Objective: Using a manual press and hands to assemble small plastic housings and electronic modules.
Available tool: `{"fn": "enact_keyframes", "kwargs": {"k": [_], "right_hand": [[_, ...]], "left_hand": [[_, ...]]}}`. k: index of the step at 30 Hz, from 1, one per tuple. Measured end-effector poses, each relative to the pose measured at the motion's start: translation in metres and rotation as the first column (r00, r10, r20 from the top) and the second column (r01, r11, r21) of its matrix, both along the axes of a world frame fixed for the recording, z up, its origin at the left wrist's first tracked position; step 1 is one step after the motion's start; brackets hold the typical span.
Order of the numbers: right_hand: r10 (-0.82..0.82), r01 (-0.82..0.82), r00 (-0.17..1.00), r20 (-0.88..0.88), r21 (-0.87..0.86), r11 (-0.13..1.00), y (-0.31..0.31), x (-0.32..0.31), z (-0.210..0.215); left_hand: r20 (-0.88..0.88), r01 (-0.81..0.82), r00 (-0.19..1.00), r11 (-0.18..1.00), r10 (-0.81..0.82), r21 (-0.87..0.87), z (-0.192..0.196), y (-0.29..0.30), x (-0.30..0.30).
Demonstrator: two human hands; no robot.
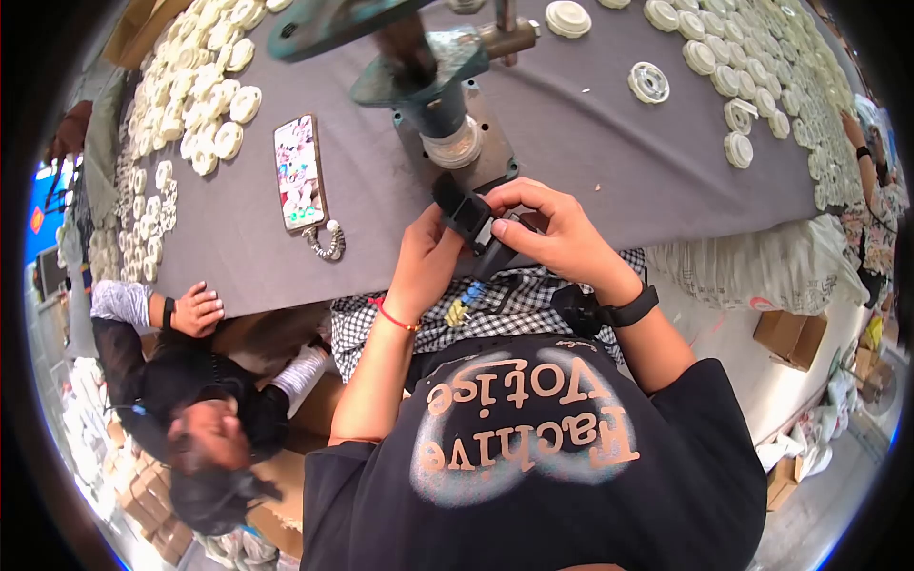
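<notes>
Both my hands hold a small black plastic device [466, 211] at the near edge of the table, in front of the press. It has a raised flap-like part and a strap-like lower part; its exact kind I cannot make out. My left hand [428, 257], with a red cord on its wrist, closes on the device's left side. From the right, my right hand [560, 233] pinches it between thumb and fingers, a black band round that wrist. Just beyond stands a green metal hand press [419, 95], with a whitish round piece [453, 146] under its ram.
A phone [299, 176] with a beaded strap lies left on the grey cloth [381, 238]. Heaps of white round plastic parts [205, 105] cover the far left, more [743, 76] the far right. A co-worker [209, 409] sits at my left, one hand on the table edge.
</notes>
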State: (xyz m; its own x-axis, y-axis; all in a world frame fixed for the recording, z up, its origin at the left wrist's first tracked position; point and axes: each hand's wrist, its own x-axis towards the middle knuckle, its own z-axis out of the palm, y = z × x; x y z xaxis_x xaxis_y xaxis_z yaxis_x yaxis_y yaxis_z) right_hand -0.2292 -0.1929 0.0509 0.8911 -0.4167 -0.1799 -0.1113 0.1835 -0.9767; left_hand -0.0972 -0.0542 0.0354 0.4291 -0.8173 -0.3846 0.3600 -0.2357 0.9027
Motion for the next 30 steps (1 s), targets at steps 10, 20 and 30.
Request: {"fn": "enact_keyframes", "kwargs": {"k": [10,20,30], "right_hand": [[-0.203,0.213,0.976,-0.074,0.174,0.961,0.007,0.022,-0.014],[0.096,-0.035,0.984,-0.152,0.361,0.932,0.052,0.045,0.001],[0.037,0.009,0.986,-0.166,0.267,0.964,0.025,0.041,0.002]], "left_hand": [[0.379,0.225,0.880,0.955,-0.285,0.195,0.016,0.024,0.002],[-0.102,0.351,0.936,0.890,-0.336,0.291,0.048,0.095,0.034],[-0.135,0.133,0.985,0.973,-0.108,0.191,0.034,0.099,0.022]]}}
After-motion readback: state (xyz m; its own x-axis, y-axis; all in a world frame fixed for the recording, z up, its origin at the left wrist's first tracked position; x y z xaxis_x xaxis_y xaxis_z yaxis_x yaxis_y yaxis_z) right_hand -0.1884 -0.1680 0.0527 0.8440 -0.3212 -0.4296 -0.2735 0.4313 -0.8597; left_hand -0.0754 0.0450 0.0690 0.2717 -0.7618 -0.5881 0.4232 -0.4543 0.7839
